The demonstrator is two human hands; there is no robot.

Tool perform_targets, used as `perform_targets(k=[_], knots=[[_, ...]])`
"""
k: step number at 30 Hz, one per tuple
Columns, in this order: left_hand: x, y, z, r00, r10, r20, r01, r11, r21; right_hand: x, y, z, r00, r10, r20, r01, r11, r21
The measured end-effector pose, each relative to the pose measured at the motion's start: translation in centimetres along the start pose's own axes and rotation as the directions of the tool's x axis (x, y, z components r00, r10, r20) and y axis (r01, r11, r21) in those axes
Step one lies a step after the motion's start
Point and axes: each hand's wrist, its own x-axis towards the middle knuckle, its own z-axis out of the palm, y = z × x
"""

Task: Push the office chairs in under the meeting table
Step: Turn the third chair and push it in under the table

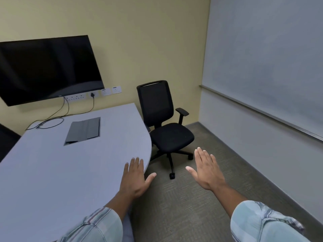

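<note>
**One chair stands out from the bench, both hands empty**

The black office chair (pixel 162 123) stands on the carpet (pixel 201 198) in the far corner of the room, beside the rounded far-right edge of the bench (pixel 52 172). Its seat is out in the open, not under the bench top; only its left side sits close against the curved rim. The mesh back is upright, just in front of the yellow wall (pixel 139 41), and one armrest shows on its right. The wheeled star base rests on the carpet, with one caster pointing toward the camera.

The left hand (pixel 134 179) hovers palm down over the near right rim of the bench, its fingers (pixel 136 163) spread and released, the thumb out past the edge. The right hand (pixel 208 170) is held flat over the carpet, fingers apart, grasping nothing. Both are well apart from the chair.

Open carpet runs between the bench's curved edge and the right wall, where a whiteboard (pixel 271 67) hangs with a rail along its lower edge. That lane is free from the hands up to the chair.

On the bench lie a grey cable hatch (pixel 83 130) and a looped black cable (pixel 50 122). A dark screen (pixel 47 69) hangs on the wall, with sockets (pixel 92 95) below it; their labels are too small to read.
</note>
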Motion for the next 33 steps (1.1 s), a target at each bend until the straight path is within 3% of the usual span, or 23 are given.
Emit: perform_targets(k=[11,33], knots=[[13.2,10.1,1.8,0.993,0.117,-0.009,-0.117,0.992,0.057,9.2,11.3,0.2,0.997,0.077,-0.004,-0.076,0.997,0.022],[48.6,13.8,5.0,0.997,0.077,-0.03,-0.074,0.993,0.092,42.2,24.1,2.4,0.996,0.085,-0.009,-0.086,0.996,-0.034]])
